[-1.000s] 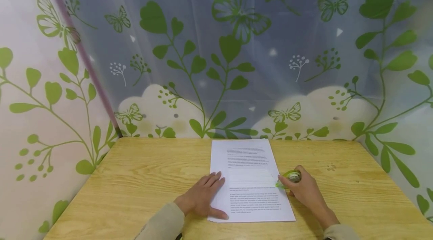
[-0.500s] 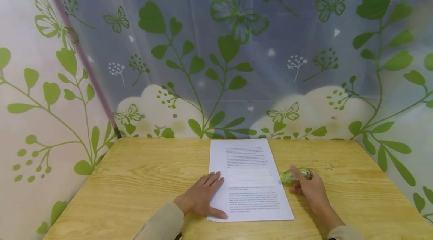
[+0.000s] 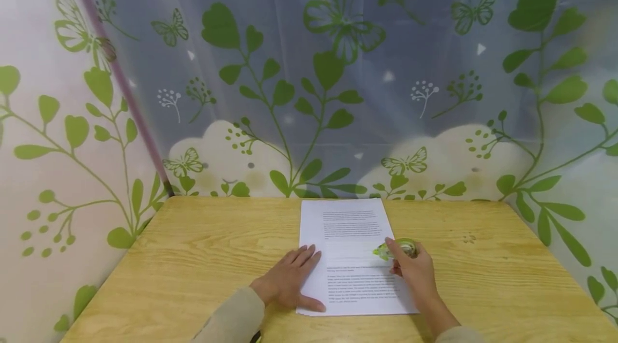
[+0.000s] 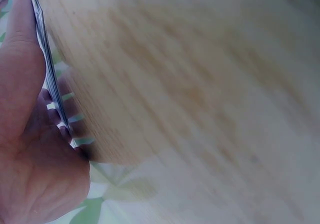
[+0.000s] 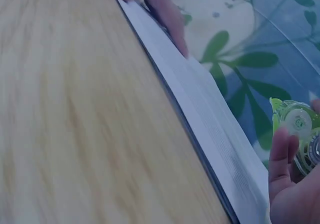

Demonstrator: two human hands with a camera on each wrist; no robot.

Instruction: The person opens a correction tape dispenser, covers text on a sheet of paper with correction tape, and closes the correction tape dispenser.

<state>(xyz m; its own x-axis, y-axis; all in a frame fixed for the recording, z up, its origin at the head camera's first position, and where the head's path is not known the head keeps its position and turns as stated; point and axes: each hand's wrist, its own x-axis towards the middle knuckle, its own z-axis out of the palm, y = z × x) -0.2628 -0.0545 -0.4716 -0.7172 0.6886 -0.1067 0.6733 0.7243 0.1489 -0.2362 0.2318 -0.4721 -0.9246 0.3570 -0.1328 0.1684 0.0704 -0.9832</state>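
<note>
Printed sheets of paper (image 3: 313, 225) lie stacked on the wooden table, with a blank white band between blocks of text. My left hand (image 3: 289, 278) rests with its fingers spread on the stack's left edge. Over the right side of the page, my right hand (image 3: 419, 273) grips a clear green correction tape dispenser (image 3: 407, 248), its tip pointing left over the blank band. The right wrist view shows the dispenser's round reels (image 5: 299, 123) through its case, held between thumb and fingers above the sheets. Part of the dispenser is hidden by the fingers.
The wooden table (image 3: 212, 241) reaches back to a curtain (image 3: 270, 64) printed with leaves, butterflies and clouds. More printed curtain (image 3: 43, 133) hangs along the left side. A small dark mark (image 3: 468, 238) is on the table right of the paper.
My right hand with the correction tape dispenser first drew right, off the page edge, then came back left over the page. My left hand stays in place on the paper.
</note>
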